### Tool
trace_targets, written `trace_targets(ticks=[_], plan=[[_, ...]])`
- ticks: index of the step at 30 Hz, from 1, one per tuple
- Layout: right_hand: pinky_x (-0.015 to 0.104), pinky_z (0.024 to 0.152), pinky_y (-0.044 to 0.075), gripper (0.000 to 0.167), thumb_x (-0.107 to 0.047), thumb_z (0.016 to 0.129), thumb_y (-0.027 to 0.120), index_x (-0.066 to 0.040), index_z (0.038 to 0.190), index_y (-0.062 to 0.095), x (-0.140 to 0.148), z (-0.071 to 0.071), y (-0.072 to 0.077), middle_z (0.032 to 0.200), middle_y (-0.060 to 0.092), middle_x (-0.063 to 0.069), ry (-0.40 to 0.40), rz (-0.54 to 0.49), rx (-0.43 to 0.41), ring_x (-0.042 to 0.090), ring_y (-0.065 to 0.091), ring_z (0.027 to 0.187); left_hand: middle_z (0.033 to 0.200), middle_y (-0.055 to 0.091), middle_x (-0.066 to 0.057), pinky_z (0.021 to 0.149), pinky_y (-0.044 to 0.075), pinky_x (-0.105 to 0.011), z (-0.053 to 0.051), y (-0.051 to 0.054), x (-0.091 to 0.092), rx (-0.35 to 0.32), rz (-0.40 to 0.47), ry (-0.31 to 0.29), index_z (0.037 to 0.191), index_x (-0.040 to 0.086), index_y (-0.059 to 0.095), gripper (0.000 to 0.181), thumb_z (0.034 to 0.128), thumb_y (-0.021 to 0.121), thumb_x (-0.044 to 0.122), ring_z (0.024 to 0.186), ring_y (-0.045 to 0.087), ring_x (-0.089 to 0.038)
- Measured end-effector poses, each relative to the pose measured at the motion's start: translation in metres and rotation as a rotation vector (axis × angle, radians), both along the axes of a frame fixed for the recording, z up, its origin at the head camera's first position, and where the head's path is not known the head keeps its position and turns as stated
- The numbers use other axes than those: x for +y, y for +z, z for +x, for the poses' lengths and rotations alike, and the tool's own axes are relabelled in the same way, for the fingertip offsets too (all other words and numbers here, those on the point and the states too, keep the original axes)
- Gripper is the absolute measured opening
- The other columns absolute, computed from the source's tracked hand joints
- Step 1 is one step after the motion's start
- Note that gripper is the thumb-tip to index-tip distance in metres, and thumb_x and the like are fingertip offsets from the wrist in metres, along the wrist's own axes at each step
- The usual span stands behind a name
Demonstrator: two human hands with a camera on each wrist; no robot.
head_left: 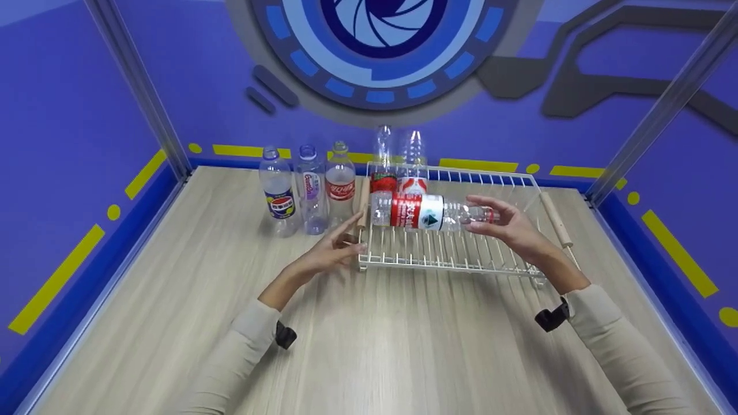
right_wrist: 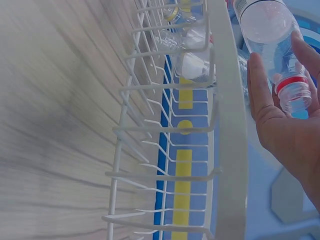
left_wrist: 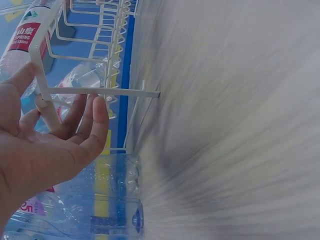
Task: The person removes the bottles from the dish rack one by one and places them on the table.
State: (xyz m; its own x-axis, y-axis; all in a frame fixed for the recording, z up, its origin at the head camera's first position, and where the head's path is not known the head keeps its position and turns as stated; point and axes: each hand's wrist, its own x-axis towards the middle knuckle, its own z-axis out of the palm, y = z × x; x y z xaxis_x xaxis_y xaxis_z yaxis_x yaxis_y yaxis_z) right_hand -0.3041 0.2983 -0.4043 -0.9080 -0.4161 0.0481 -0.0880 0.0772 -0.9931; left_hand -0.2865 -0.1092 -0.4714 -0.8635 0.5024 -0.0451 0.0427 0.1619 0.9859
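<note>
My right hand (head_left: 513, 227) grips the neck end of a clear bottle (head_left: 418, 211) with a red and white label. The bottle lies sideways above the front left part of a white wire rack (head_left: 444, 266); its neck (right_wrist: 295, 95) also shows in the right wrist view. At the rack's left end, my left hand (head_left: 328, 251) has its fingers round the wooden handle (head_left: 364, 202). In the left wrist view that hand (left_wrist: 55, 135) holds the handle (left_wrist: 49, 112) beside the wire frame. Two clear bottles, one red-labelled (head_left: 384, 181) and one red-and-white (head_left: 413, 184), stand at the rack's back left.
Left of the rack, three clear bottles stand on the wooden table (head_left: 369, 340): one with a blue label (head_left: 281, 204), one with a purple and white label (head_left: 312, 190) and one with a red label (head_left: 340, 189). A second wooden handle (head_left: 555, 219) is at the rack's right end.
</note>
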Motion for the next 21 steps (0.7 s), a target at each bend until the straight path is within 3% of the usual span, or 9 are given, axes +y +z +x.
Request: trace_targets(ticks=[6,11,15,21], plan=[[0.031,0.092,0.060,0.061,0.004,0.091,0.070,-0.003,0.148,0.050,-0.001,0.007,0.000,0.129,0.064,0.006,0.020,0.014,0.036,0.016,0.071,0.105,0.145,0.052,-0.019,0.101,0.050,-0.048,0.007,0.008,0.004,0.148,-0.086,0.136,0.162,0.024,0.030,0.078,0.0958,0.072,0.027,0.129,0.050,-0.037],[0.031,0.090,0.060,0.058,0.002,0.091,0.072,-0.007,0.146,0.054,-0.003,0.016,0.001,0.122,0.067,0.001,0.026,0.070,0.034,0.015,0.071,0.103,0.152,0.046,-0.016,0.107,0.047,-0.054,0.014,0.018,0.009,0.290,-0.081,0.215,0.159,0.017,0.037,0.085,0.0871,0.081,0.028,0.138,0.045,-0.039],[0.031,0.091,0.060,0.058,0.001,0.092,0.071,-0.003,0.147,0.052,-0.007,0.020,0.005,0.118,0.070,0.000,0.066,0.085,0.047,0.015,0.073,0.101,0.155,0.047,-0.010,0.109,0.044,-0.059,0.020,0.032,0.010,0.416,-0.134,0.173,0.157,0.024,0.042,0.085,0.0839,0.084,0.032,0.138,0.046,-0.034],[0.030,0.090,0.060,0.058,0.001,0.091,0.072,-0.003,0.146,0.052,-0.012,0.025,0.011,0.119,0.069,0.003,0.124,0.106,0.073,0.017,0.071,0.103,0.153,0.053,-0.003,0.103,0.050,-0.052,0.026,0.050,0.009,0.495,-0.179,-0.013,0.153,0.023,0.049,0.073,0.0877,0.081,0.032,0.131,0.054,-0.025]])
